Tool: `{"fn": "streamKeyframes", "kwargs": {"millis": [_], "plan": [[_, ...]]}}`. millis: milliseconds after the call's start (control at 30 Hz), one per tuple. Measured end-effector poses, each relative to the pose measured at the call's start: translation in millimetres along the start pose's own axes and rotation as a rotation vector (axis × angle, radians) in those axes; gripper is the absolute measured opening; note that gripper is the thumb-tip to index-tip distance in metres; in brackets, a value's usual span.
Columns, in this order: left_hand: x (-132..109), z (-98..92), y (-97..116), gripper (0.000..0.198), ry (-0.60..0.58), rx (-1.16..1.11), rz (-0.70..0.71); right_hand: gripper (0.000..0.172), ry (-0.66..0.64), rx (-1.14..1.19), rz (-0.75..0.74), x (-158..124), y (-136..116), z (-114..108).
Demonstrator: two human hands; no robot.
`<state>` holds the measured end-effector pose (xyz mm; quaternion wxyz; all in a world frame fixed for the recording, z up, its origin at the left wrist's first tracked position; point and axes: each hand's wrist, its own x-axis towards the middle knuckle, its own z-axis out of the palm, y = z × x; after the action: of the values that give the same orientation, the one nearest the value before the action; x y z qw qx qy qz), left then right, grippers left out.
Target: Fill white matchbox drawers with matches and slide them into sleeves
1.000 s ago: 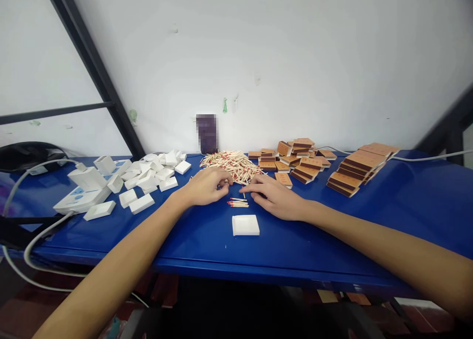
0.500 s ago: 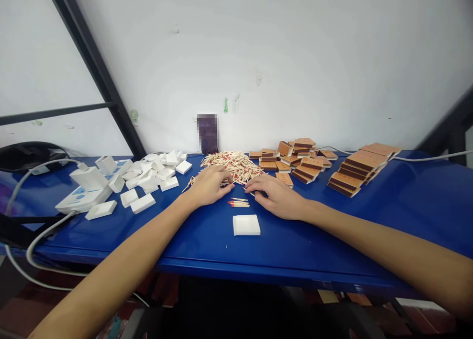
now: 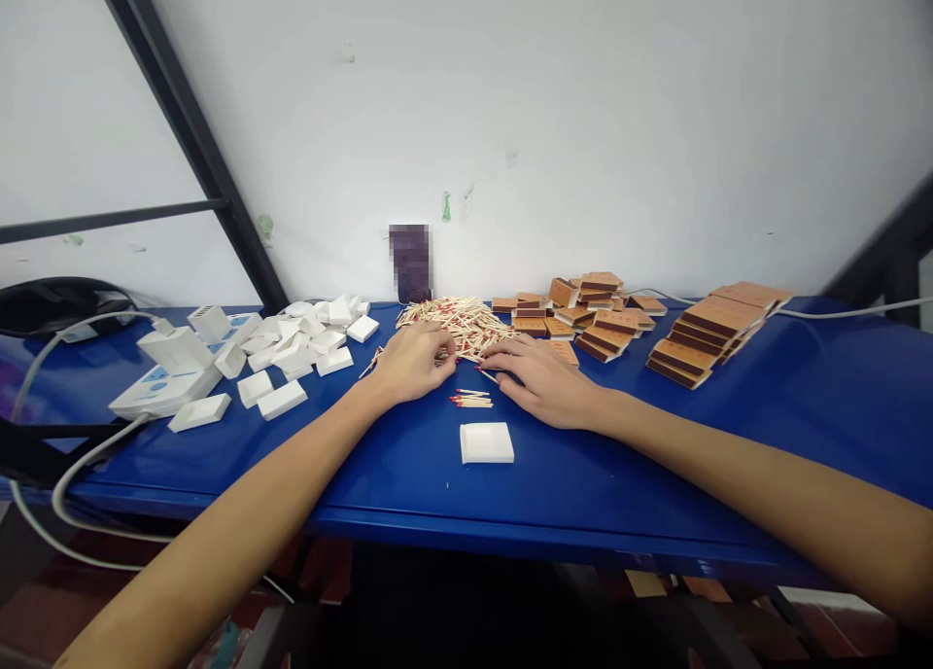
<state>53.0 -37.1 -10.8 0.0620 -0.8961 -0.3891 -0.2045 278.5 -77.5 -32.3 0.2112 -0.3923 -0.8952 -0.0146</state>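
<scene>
Both hands are at the front of a heap of loose red-tipped matches. My left hand rests at the heap's left front, its fingers curled in toward the thumb; what they hold, if anything, is hidden. Across from it, my right hand lies low over the table, with a single match between its fingertips and thumb. A small row of matches lies between the hands and nearer to me, heads to the left. Just in front of that row sits a white matchbox tray.
White matchbox trays are piled on the left, beside a white power strip with cables. Brown matchbox sleeves lie heaped right of the matches, with stacked sleeves farther right. A pixelated dark object leans on the wall.
My right hand has shifted slightly away from me, and the match at its fingertips shows more clearly. My left hand has drawn back a little to the left. The row and tray stay put.
</scene>
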Motion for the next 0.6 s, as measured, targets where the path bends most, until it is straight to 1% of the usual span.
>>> {"fn": "streamKeyframes", "kwargs": {"millis": [133,233,467,600], "plan": [[-0.8,-2.4,0.5,0.010,-0.003,-0.019,0.036,0.031,0.025,-0.007,-0.030,-1.2,1.6,1.7],[-1.1,-3.4,1.5,0.008,-0.034,-0.024,0.054,0.030,0.037,-0.020,-0.043,-1.8,0.9,2.0],[-1.8,-2.6,0.6,0.009,-0.082,-0.079,0.160,0.028,0.000,-0.045,-0.017,-2.7,-0.5,2.2],[-1.8,-1.9,-0.8,0.010,-0.094,-0.093,0.176,0.023,0.035,0.005,-0.022,-2.3,4.2,6.1]]}}
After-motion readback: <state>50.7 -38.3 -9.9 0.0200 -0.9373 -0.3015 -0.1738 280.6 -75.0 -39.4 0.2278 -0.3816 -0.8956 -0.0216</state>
